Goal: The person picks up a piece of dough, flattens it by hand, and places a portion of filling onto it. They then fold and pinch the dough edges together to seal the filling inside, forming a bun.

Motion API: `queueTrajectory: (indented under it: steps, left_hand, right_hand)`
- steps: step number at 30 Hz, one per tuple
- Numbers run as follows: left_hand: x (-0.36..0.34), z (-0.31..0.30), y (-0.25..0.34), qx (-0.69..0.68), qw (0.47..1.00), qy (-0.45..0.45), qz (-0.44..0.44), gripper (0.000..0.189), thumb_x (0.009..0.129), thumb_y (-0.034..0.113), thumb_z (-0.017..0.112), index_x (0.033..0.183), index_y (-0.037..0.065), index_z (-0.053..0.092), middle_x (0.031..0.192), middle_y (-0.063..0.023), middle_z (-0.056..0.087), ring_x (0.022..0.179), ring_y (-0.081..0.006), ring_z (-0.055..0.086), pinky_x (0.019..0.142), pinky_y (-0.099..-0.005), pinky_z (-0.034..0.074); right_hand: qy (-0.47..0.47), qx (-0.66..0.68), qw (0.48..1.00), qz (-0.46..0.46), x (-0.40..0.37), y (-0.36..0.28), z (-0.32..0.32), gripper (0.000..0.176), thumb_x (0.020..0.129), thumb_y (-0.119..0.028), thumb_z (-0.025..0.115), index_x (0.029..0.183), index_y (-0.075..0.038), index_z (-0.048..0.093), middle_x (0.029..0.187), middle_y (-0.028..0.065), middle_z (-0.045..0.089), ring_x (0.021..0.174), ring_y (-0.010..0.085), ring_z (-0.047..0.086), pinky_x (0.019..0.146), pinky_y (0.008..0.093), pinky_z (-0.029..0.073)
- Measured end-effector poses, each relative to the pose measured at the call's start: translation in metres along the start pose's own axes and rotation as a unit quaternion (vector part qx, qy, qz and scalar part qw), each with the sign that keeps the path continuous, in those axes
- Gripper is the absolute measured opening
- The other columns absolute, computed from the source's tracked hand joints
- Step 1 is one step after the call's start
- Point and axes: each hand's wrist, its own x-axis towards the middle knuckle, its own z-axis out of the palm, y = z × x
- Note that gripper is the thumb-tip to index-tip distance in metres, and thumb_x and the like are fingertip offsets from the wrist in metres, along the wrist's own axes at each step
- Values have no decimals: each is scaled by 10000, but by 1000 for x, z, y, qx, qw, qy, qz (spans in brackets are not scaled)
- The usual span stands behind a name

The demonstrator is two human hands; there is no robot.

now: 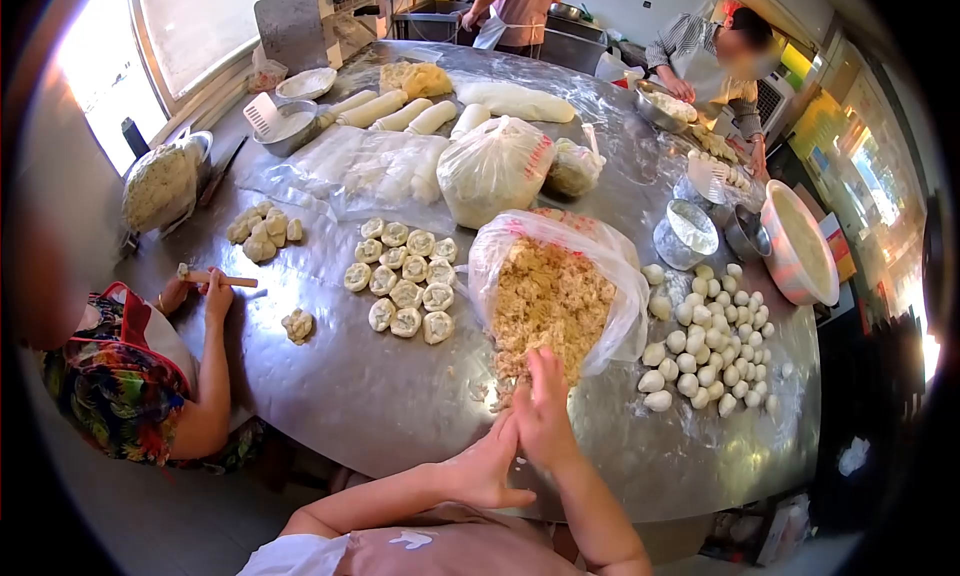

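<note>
My left hand (490, 468) is over the near part of the steel table, its fingers stretched forward and its thumb out to the side. Against its fingertips rests my right hand (545, 421), with fingers extended at the near edge of a crumbly tan filling (550, 311). I see no object held in either hand; what lies between the palms is hidden. The filling spills toward me from an open clear plastic bag (625, 326). Left of the bag, rows of round pleated buns (406, 294) lie on the table, and on its right is a heap of small white dough balls (705, 351).
At the left, a person's hand (217, 294) holds a rolling pin (232, 279) near dough pieces (262, 228). Behind the filling stand a tied plastic bag (493, 171), dough rolls (375, 108) and a flour tin (686, 233). Two other people work at the back.
</note>
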Motion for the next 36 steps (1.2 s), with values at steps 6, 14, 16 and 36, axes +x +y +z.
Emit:
queueTrajectory:
  steps: [6,14,16,36]
  left_hand:
    - [0,1,-9,-3,1000,-8,-5,898,684,155,710,1405,-49,215,1407,-276,258,1294,-408,301,1071,-426,309]
    - [6,-2,15,1,994,-74,-83,719,658,75,676,1288,-35,346,1297,-257,369,1217,-402,402,1027,-416,369]
    - [9,2,4,-23,998,-1,-57,700,635,69,681,1269,-1,391,1252,-244,422,1197,-412,418,1006,-423,382]
    - [4,1,-25,53,986,123,-97,169,749,88,639,901,20,610,863,-189,622,794,-387,613,665,-413,495]
  right_hand:
    - [8,-42,993,-109,-21,-42,5,743,915,-497,489,1412,26,308,1466,285,267,1389,483,157,1103,562,153]
    - [71,5,996,-50,-12,-20,6,590,948,-345,477,1348,73,360,1418,304,317,1355,470,244,1123,522,165]
    - [52,0,994,-101,-21,-41,4,597,950,-352,472,1352,74,353,1415,303,321,1354,464,252,1124,521,162]
    - [101,-5,994,-47,-48,-34,1,196,780,-128,731,960,-80,670,886,83,621,770,259,611,688,345,514]
